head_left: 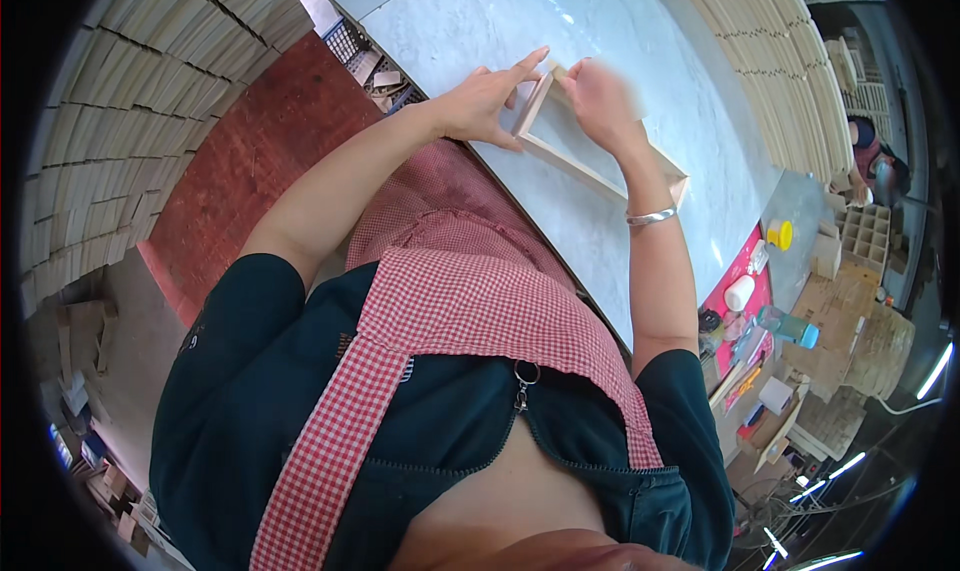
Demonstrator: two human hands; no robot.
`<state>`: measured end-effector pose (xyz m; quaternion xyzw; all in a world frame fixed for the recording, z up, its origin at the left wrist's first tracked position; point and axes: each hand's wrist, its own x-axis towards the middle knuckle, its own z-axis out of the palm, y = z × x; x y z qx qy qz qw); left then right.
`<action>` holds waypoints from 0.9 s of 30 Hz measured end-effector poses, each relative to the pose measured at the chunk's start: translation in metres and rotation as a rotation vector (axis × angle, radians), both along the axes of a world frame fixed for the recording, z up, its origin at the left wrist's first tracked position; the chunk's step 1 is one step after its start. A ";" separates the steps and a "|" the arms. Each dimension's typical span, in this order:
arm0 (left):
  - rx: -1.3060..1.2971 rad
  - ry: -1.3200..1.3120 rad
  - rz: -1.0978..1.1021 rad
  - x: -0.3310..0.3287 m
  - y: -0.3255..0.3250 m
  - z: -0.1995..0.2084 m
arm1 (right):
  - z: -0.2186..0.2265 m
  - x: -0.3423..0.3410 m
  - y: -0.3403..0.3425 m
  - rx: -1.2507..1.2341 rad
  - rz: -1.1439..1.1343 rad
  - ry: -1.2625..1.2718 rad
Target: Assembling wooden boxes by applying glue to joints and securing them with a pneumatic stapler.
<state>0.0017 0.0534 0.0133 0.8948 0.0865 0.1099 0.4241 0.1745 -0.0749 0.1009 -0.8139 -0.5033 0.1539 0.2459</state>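
A pale marble-patterned worktop (480,31) fills the upper middle of the view, its near edge running down past the person's red-and-white checked apron (470,301). Stacks of light wooden slats (130,101) rise in a wall on the left, and a second curved row of stacked wooden pieces (790,81) borders the worktop's far right side. Between the left wall and the worktop lies a strip of red floor (270,141).

On the worktop lies a long rectangular wooden frame (590,166), flat on the surface, running from the hands at its upper end down toward the right edge of the worktop. The left hand (490,106) rests on the frame's upper left corner, its fingers spread, with the forefinger stretched straight out along the end rail and the thumb pressed to the outer side of the long rail. The right hand (600,106) holds the same end from the other side; its fingers are curled over the rail, though blur hides exactly how they grip. A silver bangle (652,216) sits on the right wrist.

On the right stand a pink tray (745,271), a white bottle (739,293), a clear blue-capped bottle (788,326) and a small yellow container (780,234).
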 end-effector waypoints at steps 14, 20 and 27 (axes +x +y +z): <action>-0.017 -0.016 0.010 0.003 0.002 0.006 | -0.007 -0.013 0.005 0.103 -0.023 0.058; 0.020 0.038 -0.022 0.003 0.003 0.005 | -0.009 -0.017 -0.001 0.082 0.115 0.185; 0.212 -0.026 0.017 0.008 0.011 -0.007 | 0.018 -0.044 -0.021 -0.135 0.032 -0.118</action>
